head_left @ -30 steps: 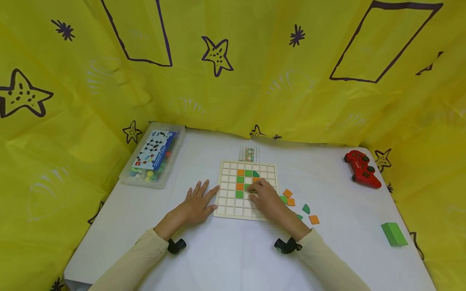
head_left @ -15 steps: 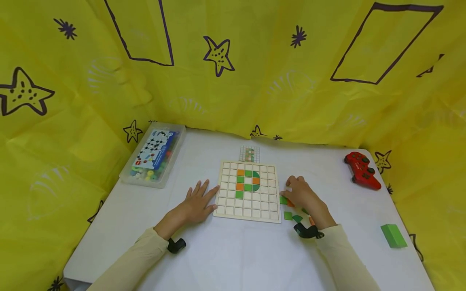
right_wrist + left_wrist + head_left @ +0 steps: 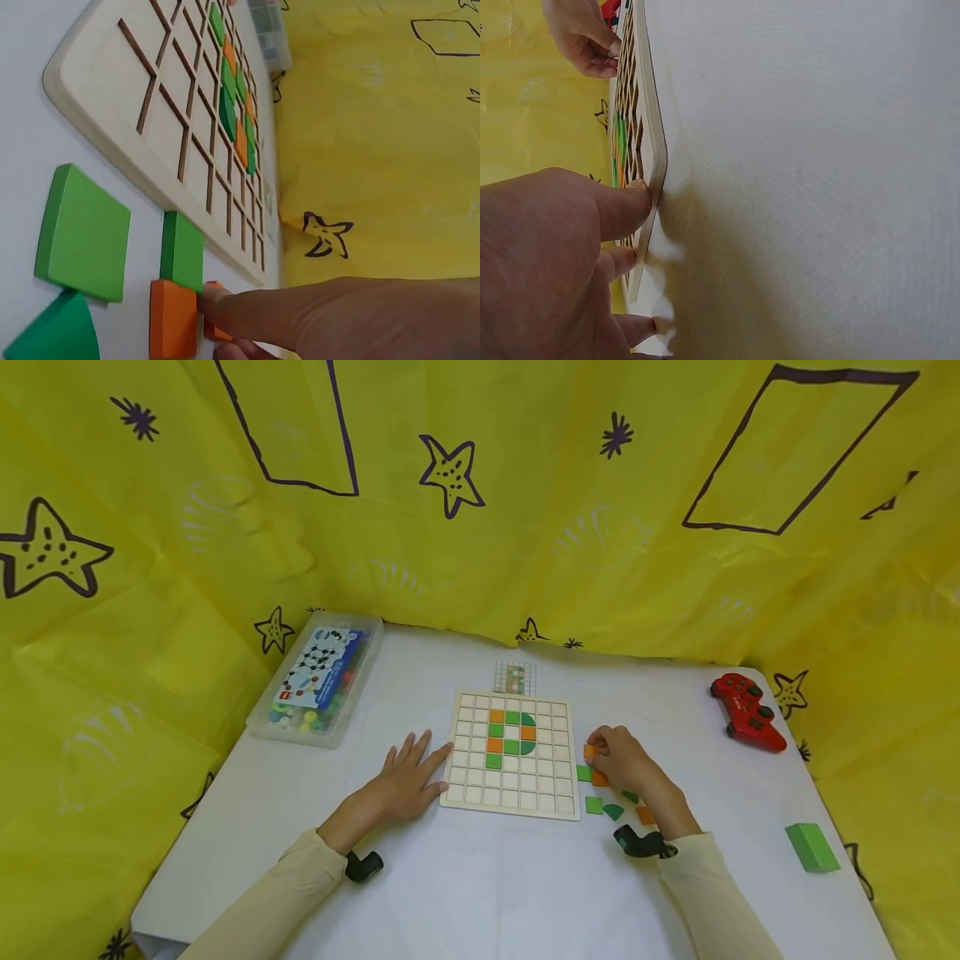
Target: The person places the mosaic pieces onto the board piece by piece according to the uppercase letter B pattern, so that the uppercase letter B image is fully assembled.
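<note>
A pale wooden grid board [image 3: 471,781] lies mid-table, with orange, green and dark green tiles [image 3: 512,747] set in its squares in the shape of a P. My left hand [image 3: 405,781] lies flat with fingers spread at the board's left edge; in the left wrist view its thumb [image 3: 626,210] touches the rim. To the right of the board, my right hand [image 3: 622,764] pinches an orange square tile [image 3: 591,751] between thumb and fingers. Close below it lie a green square tile [image 3: 182,251] and another orange square tile [image 3: 172,319].
Nearer me are a green square [image 3: 594,806], a dark green quarter-round tile [image 3: 613,812] and another orange tile [image 3: 646,816]. A pattern card [image 3: 515,677] lies behind the board. A lidded plastic box [image 3: 315,681] stands left; a red game controller [image 3: 747,712] and green block [image 3: 812,847] lie right.
My right hand has left the board, where a dark green quarter-round tile now sits, moved right to the loose tiles and taken hold of an orange one. The left hand has stayed put.
</note>
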